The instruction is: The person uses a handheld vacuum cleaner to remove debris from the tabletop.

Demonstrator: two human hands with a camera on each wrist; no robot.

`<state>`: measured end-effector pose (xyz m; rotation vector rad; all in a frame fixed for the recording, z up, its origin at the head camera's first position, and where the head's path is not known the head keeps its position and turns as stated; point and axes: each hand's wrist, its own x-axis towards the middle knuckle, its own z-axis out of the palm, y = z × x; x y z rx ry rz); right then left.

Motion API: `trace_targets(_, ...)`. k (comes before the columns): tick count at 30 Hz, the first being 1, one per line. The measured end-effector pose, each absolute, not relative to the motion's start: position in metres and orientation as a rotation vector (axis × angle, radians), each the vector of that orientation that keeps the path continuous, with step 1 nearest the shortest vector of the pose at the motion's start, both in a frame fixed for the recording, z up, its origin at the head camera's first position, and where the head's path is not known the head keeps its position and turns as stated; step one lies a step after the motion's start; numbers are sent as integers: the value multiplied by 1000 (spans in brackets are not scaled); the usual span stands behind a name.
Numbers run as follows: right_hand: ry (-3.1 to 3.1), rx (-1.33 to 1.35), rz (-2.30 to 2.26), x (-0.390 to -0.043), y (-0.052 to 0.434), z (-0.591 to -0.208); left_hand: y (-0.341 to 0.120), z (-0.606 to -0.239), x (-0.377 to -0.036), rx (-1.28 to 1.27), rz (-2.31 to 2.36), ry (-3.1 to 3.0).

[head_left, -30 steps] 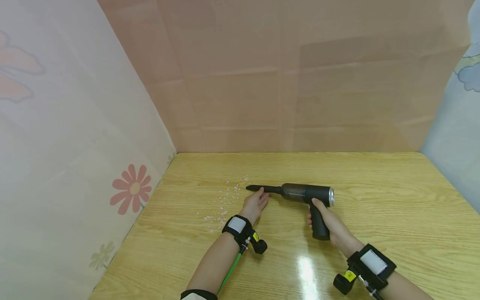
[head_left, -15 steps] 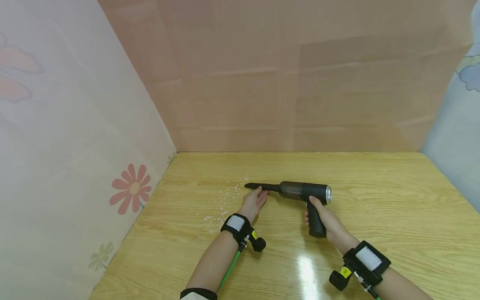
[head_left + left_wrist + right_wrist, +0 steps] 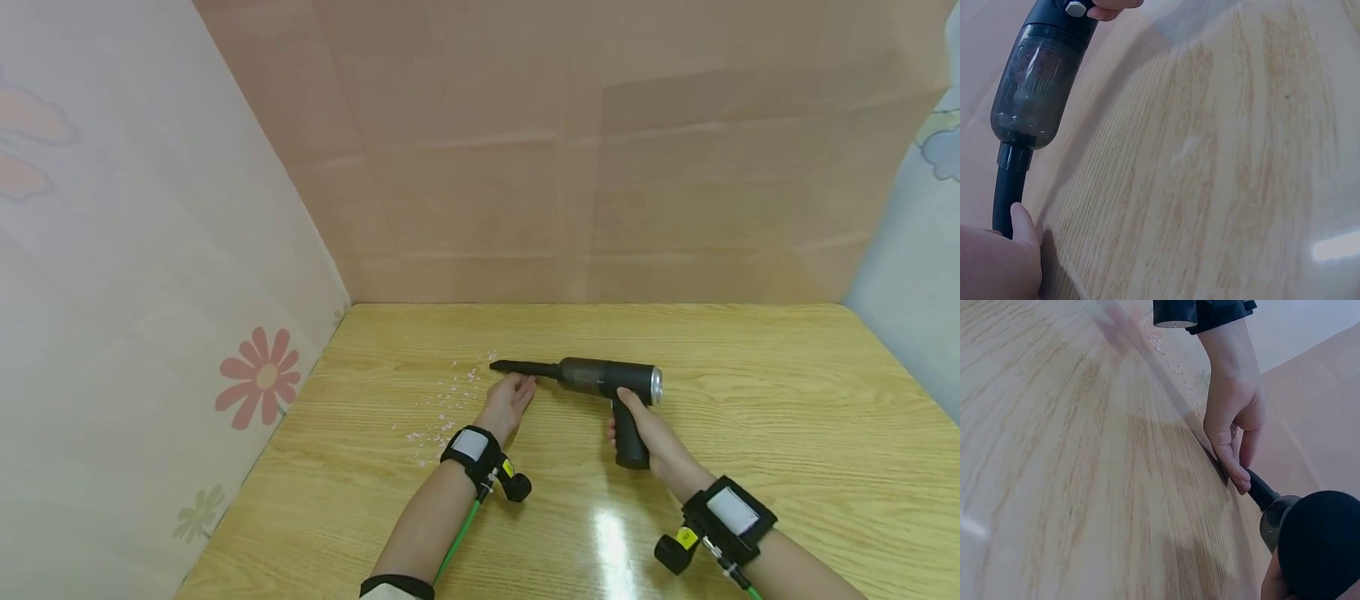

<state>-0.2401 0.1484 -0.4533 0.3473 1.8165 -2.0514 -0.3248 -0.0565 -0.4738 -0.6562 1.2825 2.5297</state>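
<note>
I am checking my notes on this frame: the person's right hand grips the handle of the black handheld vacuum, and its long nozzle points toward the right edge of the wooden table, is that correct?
Not quite: the right hand does grip the handle of the black handheld vacuum, but its long nozzle points left, toward the scattered pink crumbs on the wooden table, beside the left hand. The head view shows this.

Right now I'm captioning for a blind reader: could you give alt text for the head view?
A right hand grips a black handheld vacuum over a light wooden table; the left hand touches its thin nozzle beside scattered pink crumbs.
</note>
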Motion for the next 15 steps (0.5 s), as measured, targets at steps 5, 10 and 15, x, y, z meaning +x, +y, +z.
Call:
trace_targets(5, 1851, 335, -2037, -242, 148, -453, -58, -472, -325, -595, 2535, 1245)
trace_targets(10, 1847, 339, -2034, -243, 148, -452, -60, -471, -326, -540, 2540, 1204)
trace_targets(15, 1837, 363, -2049, -244, 146, -452, -60, -472, -328, -545, 2560, 1174)
